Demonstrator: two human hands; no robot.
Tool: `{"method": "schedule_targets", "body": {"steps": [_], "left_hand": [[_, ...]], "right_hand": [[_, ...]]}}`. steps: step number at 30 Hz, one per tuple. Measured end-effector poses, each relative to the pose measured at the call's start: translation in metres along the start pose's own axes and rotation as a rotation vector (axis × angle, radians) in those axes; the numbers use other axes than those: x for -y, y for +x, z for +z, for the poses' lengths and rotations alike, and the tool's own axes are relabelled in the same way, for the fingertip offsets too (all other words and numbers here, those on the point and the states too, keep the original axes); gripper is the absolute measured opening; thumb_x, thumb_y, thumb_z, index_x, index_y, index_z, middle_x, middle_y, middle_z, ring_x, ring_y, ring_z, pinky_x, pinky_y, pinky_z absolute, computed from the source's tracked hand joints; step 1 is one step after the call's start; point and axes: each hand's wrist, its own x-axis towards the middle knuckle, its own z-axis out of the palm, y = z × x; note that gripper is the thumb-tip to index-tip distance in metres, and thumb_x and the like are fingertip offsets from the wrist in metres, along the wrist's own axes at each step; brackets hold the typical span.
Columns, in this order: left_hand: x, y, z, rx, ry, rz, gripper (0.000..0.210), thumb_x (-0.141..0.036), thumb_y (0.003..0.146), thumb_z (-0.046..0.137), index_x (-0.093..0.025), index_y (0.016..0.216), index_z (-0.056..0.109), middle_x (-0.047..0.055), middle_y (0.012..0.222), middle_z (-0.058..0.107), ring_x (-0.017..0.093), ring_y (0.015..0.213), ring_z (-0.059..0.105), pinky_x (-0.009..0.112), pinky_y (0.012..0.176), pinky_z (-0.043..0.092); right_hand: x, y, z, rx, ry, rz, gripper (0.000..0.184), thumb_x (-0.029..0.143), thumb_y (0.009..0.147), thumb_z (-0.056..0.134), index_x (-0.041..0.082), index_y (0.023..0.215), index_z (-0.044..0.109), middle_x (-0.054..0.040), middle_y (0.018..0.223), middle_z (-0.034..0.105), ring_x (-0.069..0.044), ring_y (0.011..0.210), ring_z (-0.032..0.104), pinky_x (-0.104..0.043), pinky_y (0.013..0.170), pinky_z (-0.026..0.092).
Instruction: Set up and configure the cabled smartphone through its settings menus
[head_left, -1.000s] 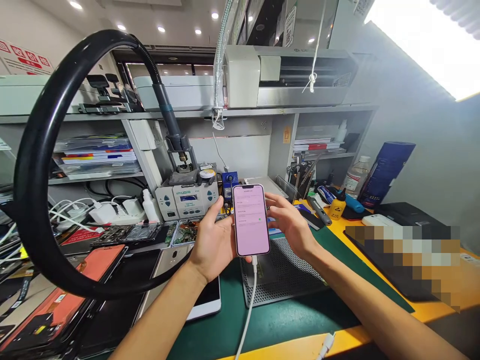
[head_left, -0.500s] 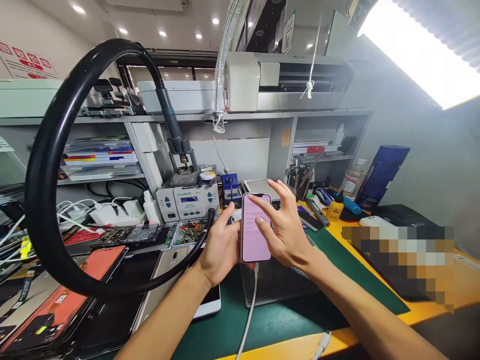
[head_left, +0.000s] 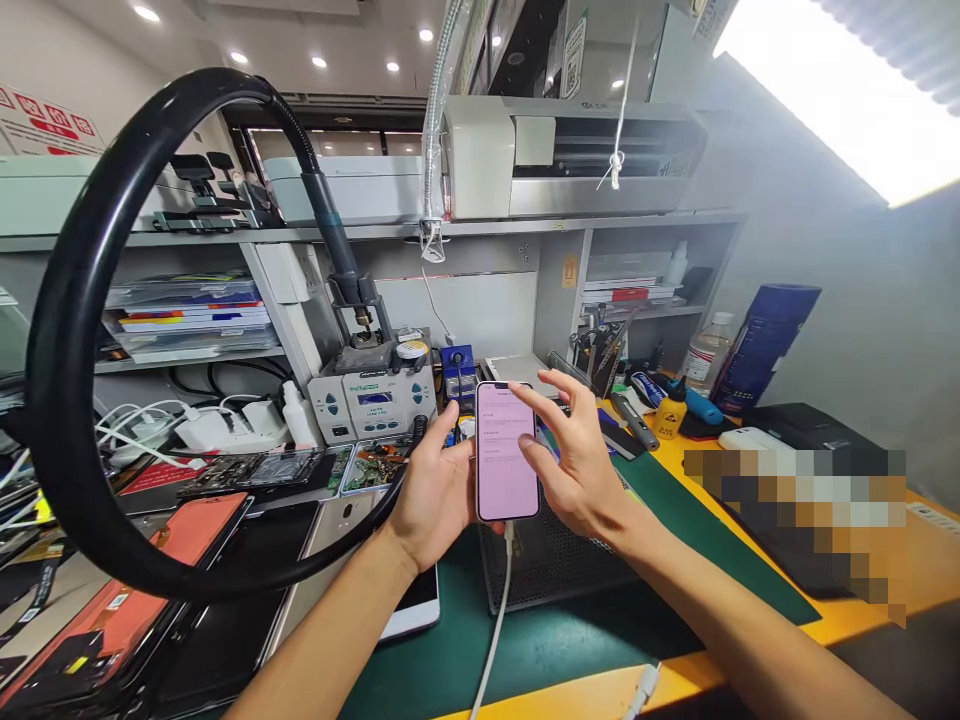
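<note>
An upright smartphone (head_left: 508, 485) with a lit, pinkish screen showing lines of small text is held above the bench. My left hand (head_left: 435, 490) supports it from the left and behind, thumb pointing up, other fingers mostly hidden behind the phone. A white charging cable (head_left: 501, 610) runs from its bottom edge down towards me. In front of the screen's right side is my right hand (head_left: 577, 465), holding nothing, fingers apart. Its index finger and thumb are over the screen; whether they touch the glass I cannot tell. Below the phone lies a dark perforated tray (head_left: 540, 580).
A thick black hose (head_left: 67, 300) loops over the left side from a grey soldering station (head_left: 375, 400). Dismantled phones and an orange-red panel (head_left: 180, 560) lie at left. A green mat (head_left: 645, 650) covers the bench. At right stand a yellow bottle (head_left: 670, 412) and tools.
The view has shifted slightly, so phone and hands sit a little further left. My right index finger and thumb have moved towards the screen's right side. More text shows on the screen.
</note>
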Motion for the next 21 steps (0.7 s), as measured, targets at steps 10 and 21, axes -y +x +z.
{"method": "schedule_targets", "body": {"steps": [10, 21], "left_hand": [[0.001, 0.0, 0.0, -0.002, -0.003, -0.005, 0.073, -0.067, 0.097, 0.032, -0.01, 0.13, 0.064, 0.017, 0.097, 0.07, 0.029, 0.083, 0.066, 0.037, 0.068, 0.051], [-0.009, -0.001, -0.007, 0.032, -0.128, 0.049, 0.075, -0.068, 0.096, 0.029, -0.011, 0.134, 0.06, 0.02, 0.107, 0.069, 0.031, 0.085, 0.067, 0.038, 0.066, 0.052]], "right_hand": [[0.003, -0.001, -0.001, -0.016, -0.005, 0.026, 0.053, 0.036, 0.096, 0.051, 0.023, 0.147, 0.046, -0.0151, 0.154, 0.03, -0.032, 0.147, 0.027, -0.056, 0.119, 0.025], [0.013, 0.008, -0.002, 0.418, 1.143, 0.678, 0.05, 0.013, 0.069, 0.059, 0.02, 0.118, 0.062, -0.0079, 0.122, 0.067, -0.026, 0.096, 0.065, -0.04, 0.08, 0.053]]}}
